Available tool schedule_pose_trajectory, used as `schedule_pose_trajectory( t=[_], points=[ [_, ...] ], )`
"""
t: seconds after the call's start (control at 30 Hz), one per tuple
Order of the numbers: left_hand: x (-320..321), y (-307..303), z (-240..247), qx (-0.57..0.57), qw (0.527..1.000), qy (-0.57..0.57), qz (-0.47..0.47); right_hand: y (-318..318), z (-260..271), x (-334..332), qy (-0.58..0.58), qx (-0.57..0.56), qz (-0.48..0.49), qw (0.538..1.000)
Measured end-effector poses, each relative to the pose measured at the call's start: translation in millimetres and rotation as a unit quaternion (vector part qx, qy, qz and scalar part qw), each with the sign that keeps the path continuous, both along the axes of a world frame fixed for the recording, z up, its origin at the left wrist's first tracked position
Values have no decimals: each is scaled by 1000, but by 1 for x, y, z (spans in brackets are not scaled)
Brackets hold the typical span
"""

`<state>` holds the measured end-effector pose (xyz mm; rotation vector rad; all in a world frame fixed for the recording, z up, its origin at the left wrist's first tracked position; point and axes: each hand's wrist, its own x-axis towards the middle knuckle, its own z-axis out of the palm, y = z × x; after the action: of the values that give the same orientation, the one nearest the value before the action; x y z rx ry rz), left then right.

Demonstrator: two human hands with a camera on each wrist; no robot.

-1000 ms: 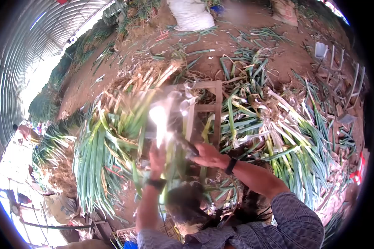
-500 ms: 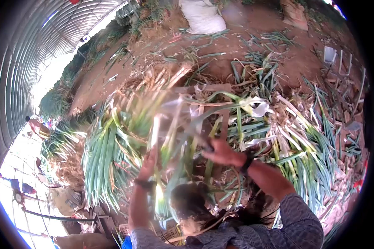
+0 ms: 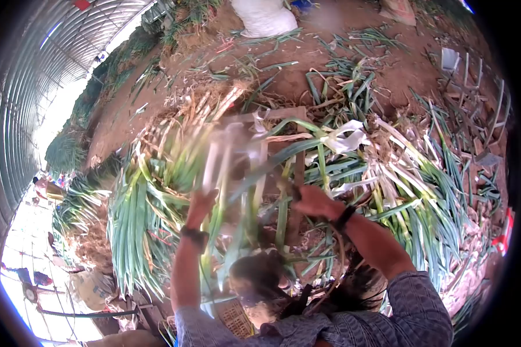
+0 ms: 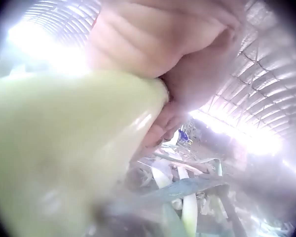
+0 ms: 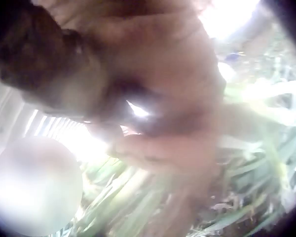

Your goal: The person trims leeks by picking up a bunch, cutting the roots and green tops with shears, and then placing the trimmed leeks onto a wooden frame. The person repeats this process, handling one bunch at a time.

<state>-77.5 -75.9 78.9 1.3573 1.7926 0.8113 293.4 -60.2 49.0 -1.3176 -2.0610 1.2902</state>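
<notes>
My left hand [image 3: 201, 205] grips a long green onion [image 3: 212, 159], its white stem pointing up and away and its green leaves hanging toward me. Large and close, the pale green part of that onion [image 4: 64, 143] runs out of the curled left hand [image 4: 163, 44] in the left wrist view. To the right, my right hand [image 3: 318, 202] holds a short dark tool [image 3: 292, 188]; a hose [image 3: 342, 254] curves below that hand. In the right wrist view the right hand's fingers [image 5: 158, 148] curl round the dark tool [image 5: 49, 64], which is blurred.
A wooden frame [image 3: 300, 162] stands ahead between the hands. Heaped green onions lie on the left [image 3: 136, 231] and on the right [image 3: 417, 214]. Peeled skins and a leaf [image 3: 347, 139] top the right heap. A white sack [image 3: 263, 17] sits on the soil floor beyond.
A leaf with white skin has come away to the right and now lies across the right heap. My left hand has shifted left with the green onion, and the right hand has moved right.
</notes>
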Motion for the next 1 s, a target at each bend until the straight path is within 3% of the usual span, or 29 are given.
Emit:
schedule_pose_trajectory(
  t=[0.03, 0.07, 0.13, 0.17, 0.2, 0.27, 0.3, 0.37, 0.4, 0.47, 0.53, 0.57, 0.63, 0.7, 0.73, 0.8, 0.83, 0.9, 0.93, 1.0],
  points=[
    [-4, 6, -8, -10, 1000, 0, 18, 16, 6, 15, 22, -5, -23, 999],
    [2, 12, -8, -21, 999, -1, 35, 34, 0, 27, 65, -87, -142, 984],
    [19, 22, -3, -81, 994, -51, 55, 58, -12, 51, 208, -203, -348, 891],
    [26, 25, -9, -78, 995, -49, 45, 61, -6, 56, 306, -231, -429, 818],
    [32, 29, -14, -73, 996, -47, 36, 57, -2, 59, 303, -214, -395, 840],
    [47, 35, -23, -71, 996, -57, 14, 37, 21, 47, 173, -120, -191, 959],
    [59, 37, -23, -74, 995, -69, 1, 29, 28, 41, 102, -71, -81, 989],
    [71, 39, -22, -83, 992, -87, -28, 23, 0, 38, -22, -84, 76, 993],
    [63, 43, -49, -78, 987, -138, -37, 21, -6, 36, -83, -90, 154, 980],
    [49, 59, -101, -82, 994, -40, -57, 19, -6, 37, -82, -81, 128, 985],
    [56, 68, -106, -76, 993, 62, -68, 24, -3, 41, -38, -9, 72, 997],
    [63, 70, -103, -80, 992, 76, -64, 34, -9, 42, 39, -77, -18, 996],
    [71, 75, -100, -86, 990, 103, -47, 60, -21, 39, 190, -205, -189, 941],
    [80, 76, -97, -76, 985, 138, -66, 73, -8, 32, 395, -280, -370, 793],
    [88, 75, -92, -59, 987, 126, -75, 72, 3, 31, 449, -313, -406, 732],
    [91, 74, -106, -7, 988, 104, -113, 66, -2, 21, 301, -226, -263, 888],
    [85, 75, -109, -17, 987, 99, -125, 60, -5, 16, 259, -197, -206, 923],
    [75, 77, -100, -39, 984, 87, -149, 44, -1, 2, 205, -165, -105, 959],
    [60, 72, -95, -28, 989, -27, -142, 37, -6, -4, 183, -158, -75, 967],
    [-1, 70, -114, 117, 931, -220, -267, 24, -14, -9, 134, -142, -49, 980]
  ],
)
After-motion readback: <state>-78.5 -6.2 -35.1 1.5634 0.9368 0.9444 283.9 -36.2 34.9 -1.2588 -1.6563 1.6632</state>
